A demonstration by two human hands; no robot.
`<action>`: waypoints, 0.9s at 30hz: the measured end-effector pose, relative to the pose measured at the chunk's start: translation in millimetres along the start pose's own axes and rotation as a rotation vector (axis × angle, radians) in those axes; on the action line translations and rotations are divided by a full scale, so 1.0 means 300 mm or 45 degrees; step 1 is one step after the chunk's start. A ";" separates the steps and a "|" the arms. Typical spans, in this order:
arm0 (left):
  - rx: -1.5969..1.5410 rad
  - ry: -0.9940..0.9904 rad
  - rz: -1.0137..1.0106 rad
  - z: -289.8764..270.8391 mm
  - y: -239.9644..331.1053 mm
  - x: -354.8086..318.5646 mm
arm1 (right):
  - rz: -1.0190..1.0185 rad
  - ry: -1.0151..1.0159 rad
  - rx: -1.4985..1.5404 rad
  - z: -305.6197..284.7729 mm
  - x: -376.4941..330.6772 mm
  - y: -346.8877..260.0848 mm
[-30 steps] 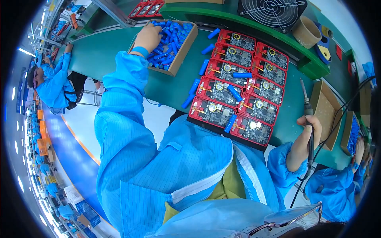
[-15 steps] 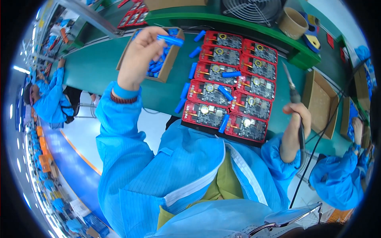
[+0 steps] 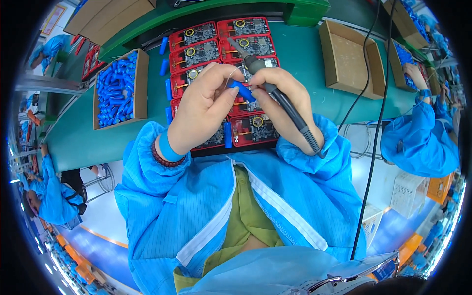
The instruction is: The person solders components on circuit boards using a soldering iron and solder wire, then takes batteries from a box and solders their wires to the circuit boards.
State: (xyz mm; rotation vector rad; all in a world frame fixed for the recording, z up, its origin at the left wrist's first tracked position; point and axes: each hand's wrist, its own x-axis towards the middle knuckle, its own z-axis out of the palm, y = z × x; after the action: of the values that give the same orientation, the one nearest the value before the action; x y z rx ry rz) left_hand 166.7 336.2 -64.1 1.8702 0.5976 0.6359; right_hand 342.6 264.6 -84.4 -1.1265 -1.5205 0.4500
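Between my two hands, above the boards, is a small blue cylindrical battery [image 3: 243, 92]. My left hand [image 3: 206, 105] pinches its near left end with thumb and finger; a thin pale wire curves up beside those fingers. My right hand [image 3: 287, 101] has a soldering iron [image 3: 293, 114] lying across it, tip pointing up and left, while its thumb and forefinger touch the battery's right end. Below lie two columns of red cases with circuit boards [image 3: 200, 33], partly hidden by my hands. More blue batteries [image 3: 164, 67] lie along their left side, and one [image 3: 227, 134] sits between the nearest cases.
An open cardboard box [image 3: 142, 93] full of blue batteries stands on the left of the green table [image 3: 300, 46]. Another cardboard box [image 3: 351, 61] is at the right. Dark cables hang on the right. A green shelf edge [image 3: 307, 11] runs behind. Co-workers in blue [image 3: 418, 137] sit on both sides.
My left hand has come from the box at the left to the middle with the battery. My right hand, holding the iron, has moved inward to meet it. The whole view has shifted.
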 end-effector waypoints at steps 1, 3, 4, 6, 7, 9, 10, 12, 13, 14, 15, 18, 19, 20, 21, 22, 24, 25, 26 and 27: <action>-0.151 0.079 -0.014 0.016 0.002 0.002 | 0.001 0.001 -0.004 -0.003 -0.003 0.001; -0.303 0.158 -0.027 0.027 -0.004 0.004 | 0.062 0.142 0.114 -0.004 -0.008 0.005; -0.291 0.232 -0.068 0.026 -0.013 0.011 | 0.124 0.183 0.182 -0.007 -0.006 0.000; -0.188 0.280 -0.142 0.009 -0.040 0.020 | 0.185 0.202 0.243 -0.014 -0.010 0.006; -0.191 0.284 -0.138 0.019 -0.036 0.021 | 0.244 0.207 0.319 -0.015 -0.009 0.007; -0.434 0.197 -0.104 0.058 -0.020 0.027 | 0.298 0.187 0.328 -0.010 -0.005 -0.001; -0.446 0.132 -0.142 0.074 0.003 0.033 | 0.254 0.209 0.340 -0.004 -0.005 -0.001; -0.490 0.021 -0.204 0.096 0.007 0.045 | 0.191 0.221 0.340 -0.008 -0.003 -0.004; -0.523 -0.088 -0.271 0.104 0.009 0.050 | 0.189 0.217 0.337 -0.012 -0.001 -0.014; -0.564 -0.010 -0.226 0.124 0.009 0.055 | 0.208 0.198 0.279 -0.020 -0.002 -0.028; -0.565 -0.008 -0.223 0.121 0.000 0.054 | 0.226 0.179 0.222 -0.025 -0.003 -0.036; -0.239 -0.024 -0.151 0.111 -0.006 0.057 | 0.037 0.253 0.036 -0.029 -0.013 0.010; -0.203 -0.034 -0.171 0.104 0.009 0.058 | 0.037 0.254 0.033 -0.033 -0.013 0.010; -0.166 -0.043 -0.192 0.102 0.017 0.058 | 0.086 0.277 0.098 -0.036 -0.013 0.008; -0.166 -0.043 -0.190 0.106 0.015 0.058 | 0.135 0.300 0.163 -0.038 -0.014 0.007; -0.219 0.016 -0.148 0.110 0.011 0.056 | 0.148 0.299 0.213 -0.038 -0.017 0.006; -0.268 0.076 -0.103 0.113 0.018 0.056 | 0.120 0.286 0.185 -0.043 -0.017 0.007; -0.298 0.084 -0.137 0.113 0.029 0.055 | 0.097 0.272 0.154 -0.044 -0.019 0.007; -0.328 0.092 -0.170 0.114 0.035 0.054 | 0.095 0.274 0.155 -0.042 -0.019 0.005; -0.326 0.091 -0.169 0.116 0.036 0.051 | 0.081 0.288 0.149 -0.039 -0.019 0.003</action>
State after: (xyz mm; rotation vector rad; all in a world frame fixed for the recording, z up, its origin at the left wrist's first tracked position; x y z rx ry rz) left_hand 202.5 319.3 -63.4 1.5619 0.6490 0.6613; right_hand 353.0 256.8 -84.8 -1.0976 -1.2491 0.4335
